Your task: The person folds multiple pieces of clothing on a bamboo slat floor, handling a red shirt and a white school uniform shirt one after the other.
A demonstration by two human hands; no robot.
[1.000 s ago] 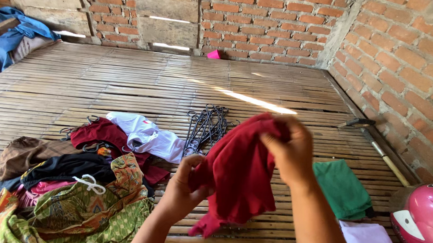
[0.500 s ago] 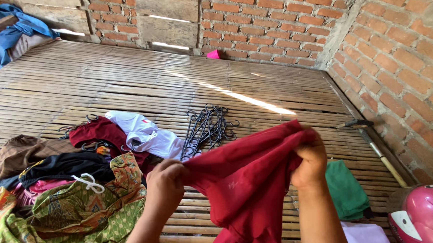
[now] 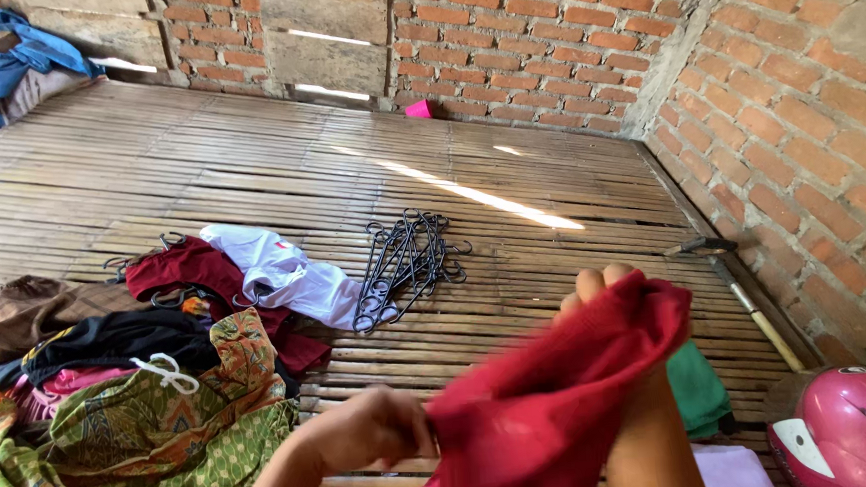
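Observation:
A dark red garment (image 3: 553,407) hangs between both of my hands at the bottom middle of the head view. My left hand (image 3: 369,428) pinches its lower left edge. My right hand (image 3: 596,289) holds its upper right part, with only the fingertips showing above the cloth. The garment is blurred and covers most of my right forearm.
A heap of clothes (image 3: 132,392) lies at the left on the bamboo slat floor (image 3: 278,173), with a white shirt (image 3: 285,273) and a bundle of black hangers (image 3: 404,260) beyond. A green cloth (image 3: 698,393), a pink helmet (image 3: 850,429) and a hammer (image 3: 741,290) sit by the brick wall (image 3: 806,120).
Both hands have dropped lower in view with the red garment. My left hand has slid down to its lower edge, and the cloth has bunched more over my right arm.

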